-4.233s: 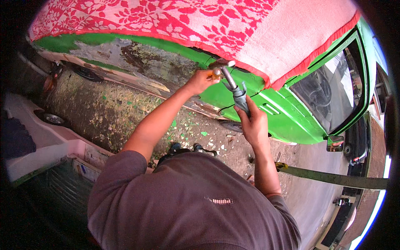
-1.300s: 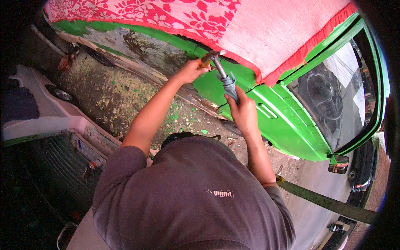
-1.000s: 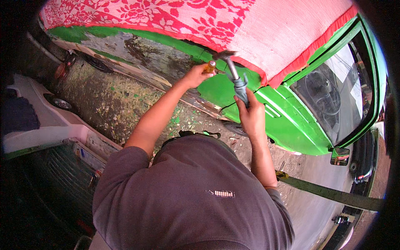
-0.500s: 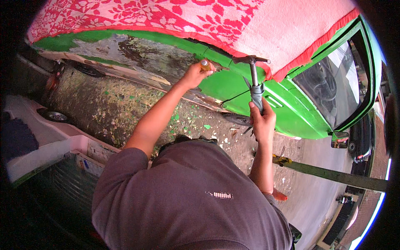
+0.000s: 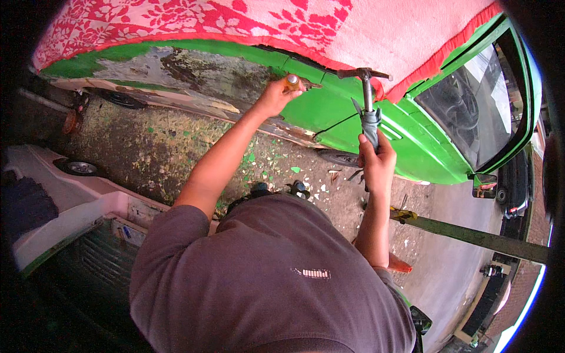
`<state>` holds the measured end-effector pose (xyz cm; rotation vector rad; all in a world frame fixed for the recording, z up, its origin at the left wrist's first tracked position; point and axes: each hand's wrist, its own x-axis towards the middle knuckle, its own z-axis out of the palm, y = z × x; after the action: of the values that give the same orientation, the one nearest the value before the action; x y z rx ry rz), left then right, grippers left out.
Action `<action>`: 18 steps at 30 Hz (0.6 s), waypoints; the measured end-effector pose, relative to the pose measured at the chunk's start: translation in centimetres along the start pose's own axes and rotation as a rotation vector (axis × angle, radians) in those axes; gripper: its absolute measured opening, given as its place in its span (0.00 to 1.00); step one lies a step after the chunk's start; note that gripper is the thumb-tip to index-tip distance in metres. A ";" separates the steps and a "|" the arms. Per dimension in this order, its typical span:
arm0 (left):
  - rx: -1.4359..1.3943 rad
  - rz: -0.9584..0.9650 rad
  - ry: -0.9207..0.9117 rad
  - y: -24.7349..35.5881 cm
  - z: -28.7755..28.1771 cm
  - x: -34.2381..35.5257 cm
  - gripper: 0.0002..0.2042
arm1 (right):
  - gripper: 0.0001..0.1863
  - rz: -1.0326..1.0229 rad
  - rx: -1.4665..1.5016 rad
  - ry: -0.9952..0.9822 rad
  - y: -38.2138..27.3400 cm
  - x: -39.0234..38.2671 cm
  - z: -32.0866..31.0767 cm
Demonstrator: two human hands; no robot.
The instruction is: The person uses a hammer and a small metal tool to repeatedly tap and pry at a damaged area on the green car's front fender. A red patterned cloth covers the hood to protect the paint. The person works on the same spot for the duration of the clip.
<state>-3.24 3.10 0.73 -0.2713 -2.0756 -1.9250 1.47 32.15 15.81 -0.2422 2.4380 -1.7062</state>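
Observation:
My left hand is closed around a tool with an amber handle. Its thin dark tip rests at or just over the car's side, where bare, scraped metal meets bright green paint; whether it touches I cannot tell. My right hand grips a hammer by its grey wrapped handle, strips of the wrapping sticking out. The hammer is upright in view, its head to the right of the amber-handled tool and apart from it, near the edge of a pink and red floral cloth spread over the green car.
Paint flakes litter the ground beneath the car. A pale vehicle body stands close on the left. On the right are the car's side mirror and a long post with yellow material at its near end.
The view has shifted slightly. My right hand has carried the hammer a little to the right, away from the amber-handled tool. My left hand keeps its hold, and more of the tip shows.

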 end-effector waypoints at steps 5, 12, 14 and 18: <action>-0.040 0.005 0.016 0.0 0.2 -0.2 0.05 | 0.22 -0.056 -0.120 -0.035 0.8 0.8 1.1; 0.008 -0.043 -0.031 0.1 0.3 0.3 0.06 | 0.23 -0.325 -0.237 -0.045 -2.0 0.4 2.7; 0.011 -0.041 -0.036 -0.2 0.5 0.3 0.06 | 0.23 -0.288 -0.538 -0.094 -3.1 0.5 2.5; 0.053 -0.052 -0.034 -1.0 0.8 0.3 0.11 | 0.22 -0.291 -0.332 -0.051 -2.2 0.2 2.5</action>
<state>-3.89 3.80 -0.14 -0.2423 -2.1724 -1.9034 1.92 29.07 17.02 -0.7020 2.7445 -1.3530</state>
